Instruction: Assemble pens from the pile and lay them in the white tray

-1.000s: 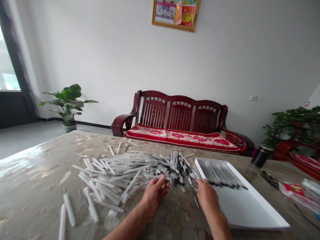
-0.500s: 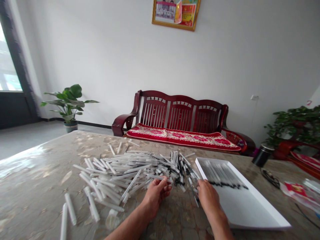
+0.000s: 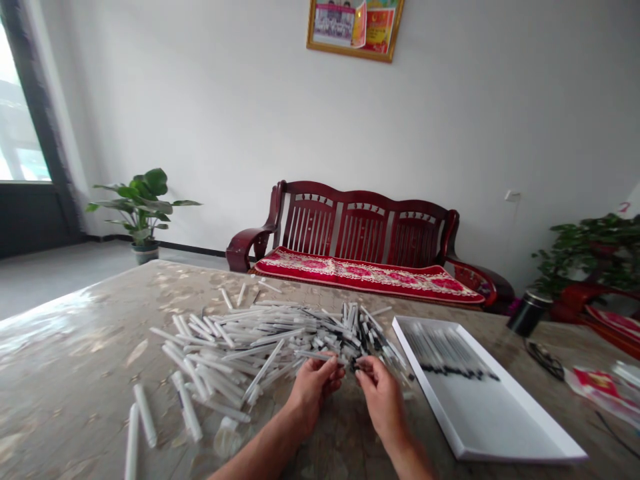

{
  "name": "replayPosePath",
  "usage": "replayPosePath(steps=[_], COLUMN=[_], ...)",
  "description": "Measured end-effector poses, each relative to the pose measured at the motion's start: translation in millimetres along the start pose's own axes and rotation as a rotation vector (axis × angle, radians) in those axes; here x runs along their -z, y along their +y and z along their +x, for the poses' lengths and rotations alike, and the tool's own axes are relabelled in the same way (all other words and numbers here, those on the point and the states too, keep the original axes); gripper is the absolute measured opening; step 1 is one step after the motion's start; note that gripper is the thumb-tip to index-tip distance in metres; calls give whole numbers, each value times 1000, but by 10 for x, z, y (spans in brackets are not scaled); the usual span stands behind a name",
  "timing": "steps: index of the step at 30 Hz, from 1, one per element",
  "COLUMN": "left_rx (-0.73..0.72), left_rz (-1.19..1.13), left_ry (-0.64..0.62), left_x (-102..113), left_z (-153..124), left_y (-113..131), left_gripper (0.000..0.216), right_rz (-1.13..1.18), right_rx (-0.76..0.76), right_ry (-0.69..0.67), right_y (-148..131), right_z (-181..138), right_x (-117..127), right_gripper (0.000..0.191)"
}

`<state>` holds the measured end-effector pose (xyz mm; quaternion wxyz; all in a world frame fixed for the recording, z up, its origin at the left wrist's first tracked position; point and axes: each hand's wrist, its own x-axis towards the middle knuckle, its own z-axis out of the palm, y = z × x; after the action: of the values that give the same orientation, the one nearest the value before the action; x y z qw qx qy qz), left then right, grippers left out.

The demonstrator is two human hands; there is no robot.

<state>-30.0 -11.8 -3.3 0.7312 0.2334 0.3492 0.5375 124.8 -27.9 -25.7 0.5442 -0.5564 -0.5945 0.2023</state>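
Note:
A pile of white pen barrels and black-tipped pen parts [image 3: 265, 337] is spread over the patterned table [image 3: 75, 360]. My left hand [image 3: 313, 387] has its fingers curled round a white pen barrel at the near edge of the pile. My right hand [image 3: 380, 393] sits close beside it, fingers pinched at a small black-tipped part right by the left hand's fingertips. A white tray [image 3: 495, 427] lies to the right, with a row of assembled pens [image 3: 450, 350] laid side by side at its far end.
A black jar [image 3: 527, 313], a dark cable [image 3: 545, 360] and a red packet [image 3: 605, 387] lie at the right of the table. Behind it stand a dark red wooden bench [image 3: 365, 247] and potted plants [image 3: 143, 203]. Loose barrels [image 3: 145, 423] lie near the front left.
My right hand has moved left from the tray's edge to meet my left hand. The left hand has stayed at the pile's near edge with its fingers curled.

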Motion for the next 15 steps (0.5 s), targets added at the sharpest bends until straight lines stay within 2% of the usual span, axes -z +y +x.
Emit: replayPosePath(steps=[6,15], left_rx=[-5,-4], left_rz=[17,39], left_ry=[-22,-10], left_x=[23,14], left_z=[28,32], left_y=[-34,-47], left_gripper=[37,39], right_rz=[53,11], right_rx=[-10,1], right_ry=[50,50], right_y=[1,-65], right_z=[-8,-15], right_x=[-38,-28], right_gripper=[18,14])
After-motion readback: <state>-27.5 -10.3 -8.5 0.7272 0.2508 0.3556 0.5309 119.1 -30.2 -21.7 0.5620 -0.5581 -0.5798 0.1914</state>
